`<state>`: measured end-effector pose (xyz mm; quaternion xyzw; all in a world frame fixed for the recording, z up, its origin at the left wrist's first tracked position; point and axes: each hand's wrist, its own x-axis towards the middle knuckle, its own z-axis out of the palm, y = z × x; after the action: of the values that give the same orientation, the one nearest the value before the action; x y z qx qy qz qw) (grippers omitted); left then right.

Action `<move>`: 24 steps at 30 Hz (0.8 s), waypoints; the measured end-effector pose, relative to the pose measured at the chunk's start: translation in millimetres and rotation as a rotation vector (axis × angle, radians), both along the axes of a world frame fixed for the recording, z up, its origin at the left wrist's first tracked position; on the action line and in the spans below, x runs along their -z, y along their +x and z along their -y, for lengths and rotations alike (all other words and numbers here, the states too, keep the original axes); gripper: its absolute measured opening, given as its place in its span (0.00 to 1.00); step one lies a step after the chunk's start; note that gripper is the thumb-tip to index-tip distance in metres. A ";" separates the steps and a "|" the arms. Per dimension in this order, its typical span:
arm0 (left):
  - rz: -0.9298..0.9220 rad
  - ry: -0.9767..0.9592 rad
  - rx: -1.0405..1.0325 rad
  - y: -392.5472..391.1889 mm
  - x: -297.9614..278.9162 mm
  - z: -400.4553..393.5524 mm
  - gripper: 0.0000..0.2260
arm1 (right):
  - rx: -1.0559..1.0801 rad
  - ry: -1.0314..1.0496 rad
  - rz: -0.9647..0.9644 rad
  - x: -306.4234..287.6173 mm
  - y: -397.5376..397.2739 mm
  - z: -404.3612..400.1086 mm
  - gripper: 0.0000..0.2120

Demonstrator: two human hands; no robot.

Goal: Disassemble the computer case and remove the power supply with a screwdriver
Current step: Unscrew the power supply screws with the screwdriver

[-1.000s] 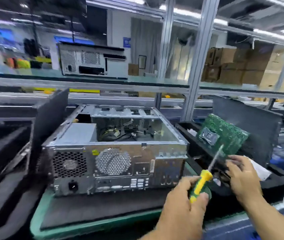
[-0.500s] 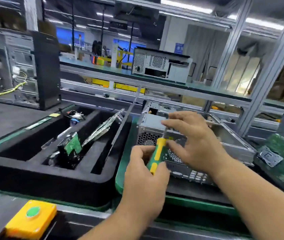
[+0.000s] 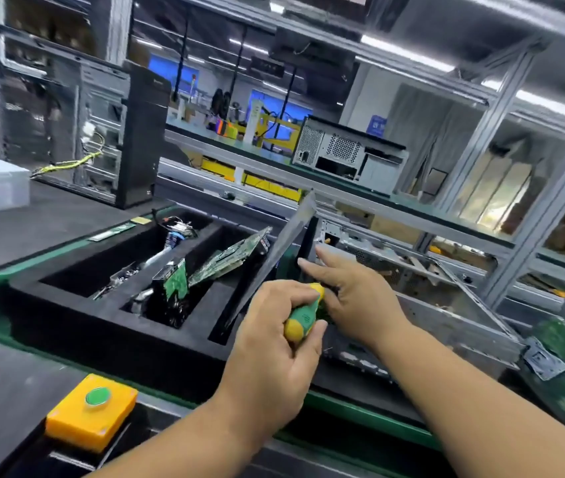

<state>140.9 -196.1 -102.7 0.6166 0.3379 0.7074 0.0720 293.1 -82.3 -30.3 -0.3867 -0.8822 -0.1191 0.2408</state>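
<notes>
Just beyond the left hand (image 3: 274, 339), whose grip is clamped on the screwdriver (image 3: 303, 312) with its long axis aimed up-right, sits the case (image 3: 446, 305) on the bench, the loose-fingered right hand (image 3: 353, 291) nearer it.

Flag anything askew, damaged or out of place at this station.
Nothing looks damaged or spilled. A metal panel stands tilted in the slot of the black foam tray, and circuit boards lean loosely in its compartments, which looks like ordinary sorting of removed parts.

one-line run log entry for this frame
left hand grips screwdriver | right hand open over computer case | power supply: hidden
</notes>
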 end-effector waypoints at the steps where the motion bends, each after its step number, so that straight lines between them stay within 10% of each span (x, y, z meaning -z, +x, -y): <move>1: -0.045 0.045 -0.003 -4.9 1.2 -3.4 0.13 | 0.014 -0.009 -0.013 0.7 -1.5 -1.7 0.26; 17: -0.525 0.097 0.055 -37.3 10.3 -9.8 0.16 | -0.003 0.049 -0.519 36.4 2.6 -31.7 0.11; 24: -0.462 0.098 0.163 -46.2 6.4 -5.8 0.24 | -0.020 0.122 -0.516 37.3 -1.9 -20.5 0.11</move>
<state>94.7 -190.3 -109.1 0.7899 0.2598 0.5551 0.0199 291.2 -61.7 -67.6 -0.3801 -0.7866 -0.0672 0.4819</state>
